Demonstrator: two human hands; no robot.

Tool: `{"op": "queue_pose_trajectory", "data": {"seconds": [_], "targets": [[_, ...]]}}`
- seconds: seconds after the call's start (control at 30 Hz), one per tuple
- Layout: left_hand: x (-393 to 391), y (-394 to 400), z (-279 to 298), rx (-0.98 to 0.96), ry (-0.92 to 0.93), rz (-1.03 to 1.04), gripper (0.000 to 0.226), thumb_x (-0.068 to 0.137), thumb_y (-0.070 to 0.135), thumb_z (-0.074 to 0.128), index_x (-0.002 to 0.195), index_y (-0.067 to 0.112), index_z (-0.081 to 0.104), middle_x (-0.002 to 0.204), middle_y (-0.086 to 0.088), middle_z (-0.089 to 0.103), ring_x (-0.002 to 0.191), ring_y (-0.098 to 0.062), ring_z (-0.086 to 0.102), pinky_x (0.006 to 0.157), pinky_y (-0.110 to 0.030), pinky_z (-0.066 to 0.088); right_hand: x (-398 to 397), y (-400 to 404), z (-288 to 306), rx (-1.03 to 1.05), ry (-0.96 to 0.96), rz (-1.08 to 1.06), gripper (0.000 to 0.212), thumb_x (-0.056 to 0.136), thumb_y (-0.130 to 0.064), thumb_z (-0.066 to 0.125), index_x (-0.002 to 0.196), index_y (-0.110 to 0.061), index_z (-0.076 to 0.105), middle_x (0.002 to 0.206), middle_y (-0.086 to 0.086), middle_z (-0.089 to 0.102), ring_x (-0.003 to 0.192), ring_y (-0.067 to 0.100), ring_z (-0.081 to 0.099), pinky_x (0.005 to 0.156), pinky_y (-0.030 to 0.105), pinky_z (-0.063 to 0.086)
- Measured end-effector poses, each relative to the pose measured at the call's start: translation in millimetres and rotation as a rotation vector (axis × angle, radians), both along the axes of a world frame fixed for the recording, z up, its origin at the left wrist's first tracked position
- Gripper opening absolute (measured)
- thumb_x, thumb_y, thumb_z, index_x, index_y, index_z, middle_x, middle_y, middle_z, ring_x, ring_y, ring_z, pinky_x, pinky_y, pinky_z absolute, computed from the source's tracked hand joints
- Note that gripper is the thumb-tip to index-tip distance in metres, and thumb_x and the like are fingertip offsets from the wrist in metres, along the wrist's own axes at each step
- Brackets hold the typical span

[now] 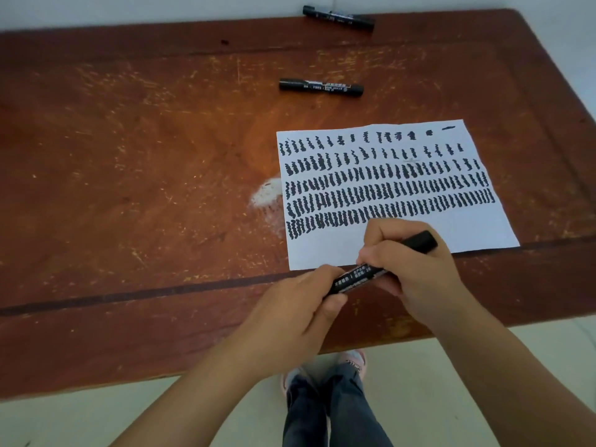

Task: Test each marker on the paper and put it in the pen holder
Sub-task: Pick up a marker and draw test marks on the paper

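Both hands grasp one black plastic marker (380, 267): left hand (303, 304) pinching its end, right hand (409, 262) the barrel. Light, rigid, probably slick; best held mid-barrel.

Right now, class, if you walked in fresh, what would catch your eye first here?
Most striking is the white paper on the table's right, packed with rows of black squiggles. Just below it, the left hand and right hand both grip one black marker. Two more markers lie beyond: one mid-table, one at the far edge.
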State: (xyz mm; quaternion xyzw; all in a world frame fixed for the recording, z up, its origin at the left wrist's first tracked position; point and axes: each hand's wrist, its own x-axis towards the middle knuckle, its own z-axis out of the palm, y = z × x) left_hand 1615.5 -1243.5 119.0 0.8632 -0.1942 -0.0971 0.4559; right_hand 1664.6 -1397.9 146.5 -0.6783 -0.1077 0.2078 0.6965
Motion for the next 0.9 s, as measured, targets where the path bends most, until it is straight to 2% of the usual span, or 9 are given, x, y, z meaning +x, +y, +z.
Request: {"op": "queue_pose_trajectory", "data": {"seconds": [0.13, 0.27, 0.37, 0.43, 0.5, 0.57, 0.7, 0.8, 0.9], "targets": [[0.8, -1.5, 1.5, -0.025, 0.035, 0.04, 0.008, 0.087, 0.031, 0.033, 0.082, 0.034, 0.039, 0.055, 0.016, 0.035, 0.053, 0.006, 0.042, 0.045, -0.013, 0.028, 5.3, 6.3, 1.0, 0.008, 0.068, -0.032, 0.033, 0.056, -0.012, 0.056, 0.048, 0.004, 0.028, 0.04, -0.013, 0.028, 0.033, 0.001, 0.027, 0.036, 0.007, 0.027], [2.1, -4.0, 0.4, -0.019, 0.058, 0.072, 0.009, 0.086, 0.033, 0.032, 0.077, 0.034, 0.036, 0.051, 0.014, 0.036, 0.05, -0.002, 0.041, 0.044, -0.018, 0.026, 7.2, 8.9, 0.1, 0.062, 0.152, -0.076, 0.018, 0.062, -0.006, 0.045, 0.052, 0.007, 0.037, 0.033, -0.014, 0.03, 0.026, 0.003, 0.032, 0.033, 0.006, 0.026], [-4.2, -13.3, -3.6, -0.115, 0.125, 0.102, 0.01, 0.086, 0.033, 0.034, 0.081, 0.028, 0.041, 0.052, 0.014, 0.047, 0.046, 0.001, 0.04, 0.043, -0.015, 0.025, 9.8, 4.5, -2.4, 0.063, 0.209, -0.043, 0.017, 0.06, -0.005, 0.044, 0.048, -0.006, 0.032, 0.03, -0.014, 0.03, 0.025, 0.001, 0.025, 0.034, 0.008, 0.02], [-11.1, -19.0, -7.9, -0.235, 0.21, 0.103, 0.011, 0.086, 0.038, 0.038, 0.083, 0.031, 0.045, 0.054, 0.021, 0.049, 0.045, 0.001, 0.038, 0.044, -0.013, 0.025, 10.6, -1.8, -1.6, 0.066, 0.235, -0.006, 0.021, 0.059, -0.003, 0.044, 0.046, -0.01, 0.029, 0.031, -0.014, 0.029, 0.025, 0.0, 0.027, 0.035, 0.007, 0.021], [-16.0, -23.3, -8.0, -0.436, 0.371, 0.088, 0.019, 0.08, 0.045, 0.039, 0.089, 0.035, 0.052, 0.05, 0.018, 0.045, 0.044, 0.001, 0.033, 0.045, -0.012, 0.026, 11.4, -6.8, 3.8, 0.042, 0.215, 0.061, 0.021, 0.059, -0.002, 0.045, 0.045, -0.009, 0.031, 0.033, -0.014, 0.029, 0.027, 0.0, 0.028, 0.034, 0.007, 0.022], [-13.9, -25.2, -5.1, -0.529, 0.444, 0.096, 0.023, 0.078, 0.047, 0.041, 0.095, 0.042, 0.056, 0.048, 0.016, 0.042, 0.043, 0.001, 0.031, 0.044, -0.012, 0.026, 15.1, -8.9, 11.1, 0.024, 0.191, 0.068, 0.02, 0.059, -0.003, 0.045, 0.045, -0.008, 0.031, 0.033, -0.014, 0.03, 0.027, 0.0, 0.03, 0.033, 0.007, 0.023], [2.3, -29.7, 2.3, -0.33, 0.294, 0.156, 0.017, 0.088, 0.05, 0.037, 0.101, 0.043, 0.046, 0.05, 0.019, 0.047, 0.041, 0.001, 0.035, 0.042, -0.012, 0.023, 24.0, -15.4, 18.5, -0.051, 0.124, 0.011, 0.024, 0.062, -0.009, 0.048, 0.048, -0.008, 0.029, 0.033, -0.014, 0.028, 0.028, 0.002, 0.022, 0.034, 0.01, 0.021], [8.4, -33.4, 1.2, -0.125, 0.218, 0.211, 0.052, 0.076, 0.068, 0.029, 0.122, 0.042, 0.032, 0.064, 0.011, 0.048, 0.05, 0.0, 0.043, 0.047, -0.015, 0.029, 24.8, -34.8, 13.6, -0.182, 0.062, -0.071, 0.022, 0.067, -0.019, 0.049, 0.054, -0.002, 0.043, 0.03, -0.009, 0.032, 0.027, 0.006, 0.024, 0.033, 0.01, 0.026], [13.5, -40.6, -3.1, 0.185, 0.113, 0.246, 0.082, 0.064, 0.069, 0.017, 0.137, 0.031, 0.021, 0.088, 0.011, 0.044, 0.07, -0.003, 0.041, 0.063, -0.019, 0.03, 20.6, -70.4, 8.5, -0.217, 0.032, -0.262, 0.022, 0.071, -0.027, 0.048, 0.056, -0.018, 0.06, 0.032, 0.002, 0.044, 0.029, 0.011, 0.036, 0.034, 0.013, 0.031]]}}
